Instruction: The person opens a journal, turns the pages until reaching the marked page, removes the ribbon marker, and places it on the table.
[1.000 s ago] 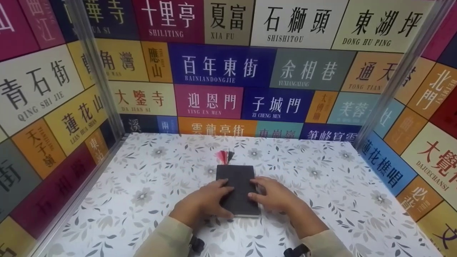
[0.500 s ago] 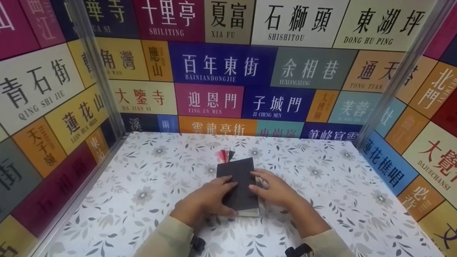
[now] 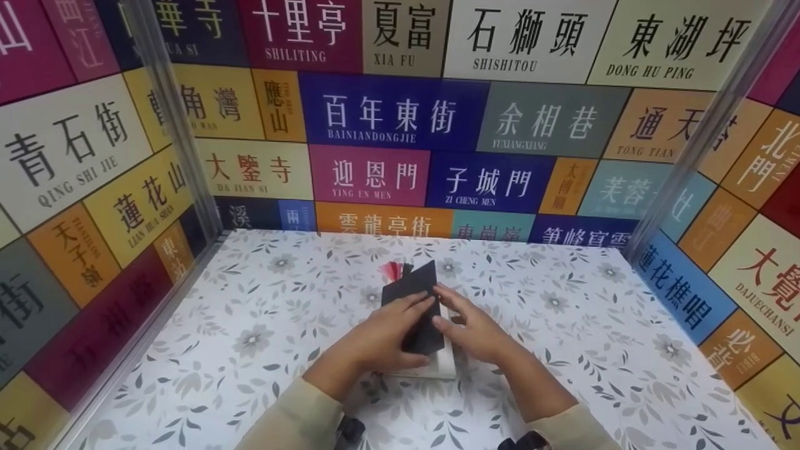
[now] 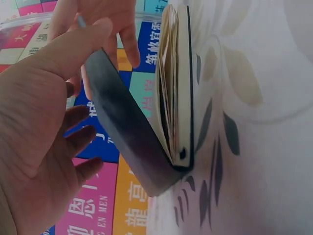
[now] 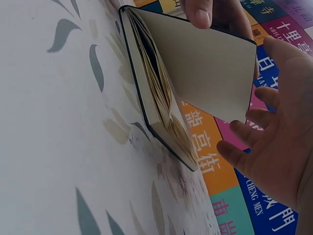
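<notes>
A small black-covered notebook (image 3: 409, 290) lies on the table with its front cover raised at a slant. Cream pages (image 4: 168, 98) and the pale inside of the cover (image 5: 210, 63) show in the wrist views. My left hand (image 3: 387, 331) holds the raised cover by its near edge, thumb over the edge and fingers along the black outer face. On the other side, my right hand (image 3: 472, 328) has its fingertips at the cover's free edge, fingers loosely spread. Pink, red and black tabs or ribbons (image 3: 392, 271) stick out beyond the notebook's far end.
The table (image 3: 250, 387) has a white covering with grey leaves and flowers. Colourful panels with Chinese characters (image 3: 394, 112) rise behind it and on both sides, with clear corner posts (image 3: 181, 125) at the back.
The notebook's cover has swung up from lying flat, its right side lifting and tilting leftward. My left hand has shifted up and right with it; my right fingertips have followed the edge.
</notes>
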Available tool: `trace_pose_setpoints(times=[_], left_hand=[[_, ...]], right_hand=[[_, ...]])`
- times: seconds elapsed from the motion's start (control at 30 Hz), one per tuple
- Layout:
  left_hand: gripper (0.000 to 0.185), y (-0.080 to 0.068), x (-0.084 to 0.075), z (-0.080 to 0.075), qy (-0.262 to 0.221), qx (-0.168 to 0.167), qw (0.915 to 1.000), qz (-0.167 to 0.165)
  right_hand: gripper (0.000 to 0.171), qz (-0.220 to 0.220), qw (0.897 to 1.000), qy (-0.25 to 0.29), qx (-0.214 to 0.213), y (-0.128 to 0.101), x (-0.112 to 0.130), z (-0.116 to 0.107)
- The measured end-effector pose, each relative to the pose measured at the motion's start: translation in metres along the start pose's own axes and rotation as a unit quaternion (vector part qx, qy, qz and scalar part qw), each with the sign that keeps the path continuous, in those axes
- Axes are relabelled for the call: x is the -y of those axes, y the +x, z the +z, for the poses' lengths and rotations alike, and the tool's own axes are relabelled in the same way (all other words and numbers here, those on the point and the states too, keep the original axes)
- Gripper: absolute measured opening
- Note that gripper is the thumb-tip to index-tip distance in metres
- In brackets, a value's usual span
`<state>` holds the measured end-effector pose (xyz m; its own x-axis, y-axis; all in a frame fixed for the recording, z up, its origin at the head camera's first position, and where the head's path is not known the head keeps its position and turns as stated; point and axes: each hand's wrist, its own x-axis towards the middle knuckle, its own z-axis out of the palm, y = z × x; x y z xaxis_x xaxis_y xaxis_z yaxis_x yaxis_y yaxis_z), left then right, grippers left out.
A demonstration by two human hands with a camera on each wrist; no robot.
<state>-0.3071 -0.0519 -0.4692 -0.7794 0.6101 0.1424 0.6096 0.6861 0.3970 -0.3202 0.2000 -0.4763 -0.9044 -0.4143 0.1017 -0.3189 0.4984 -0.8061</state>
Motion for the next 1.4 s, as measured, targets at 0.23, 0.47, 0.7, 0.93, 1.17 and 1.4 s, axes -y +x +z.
trace_pose_setpoints(times=[0.23,0.47,0.7,0.93,1.17,1.4], left_hand=[[0.109,-0.005,-0.007,-0.013,0.004,-0.038,0.9993,0.008],[0.112,-0.011,-0.012,-0.028,0.011,-0.049,0.9987,-0.011],[0.116,-0.018,-0.014,-0.042,0.032,-0.038,0.9986,-0.016],[0.121,-0.029,-0.011,-0.055,0.061,-0.036,0.9966,-0.043],[0.124,-0.041,0.001,-0.061,0.055,-0.044,0.9941,-0.082],[0.114,-0.050,0.007,-0.065,0.073,-0.042,0.9876,-0.132]], right_hand=[[0.066,-0.005,1.000,0.028,-0.007,-0.001,0.003,-0.002],[0.064,0.031,0.999,0.025,0.001,0.000,0.000,-0.002],[0.064,0.036,0.999,-0.016,0.013,-0.001,-0.001,0.001],[0.066,0.068,0.996,-0.048,0.017,-0.003,-0.002,0.001],[0.074,0.075,0.993,-0.089,0.030,-0.003,-0.004,0.000],[0.075,0.082,0.987,-0.131,0.041,-0.004,-0.005,0.003]])
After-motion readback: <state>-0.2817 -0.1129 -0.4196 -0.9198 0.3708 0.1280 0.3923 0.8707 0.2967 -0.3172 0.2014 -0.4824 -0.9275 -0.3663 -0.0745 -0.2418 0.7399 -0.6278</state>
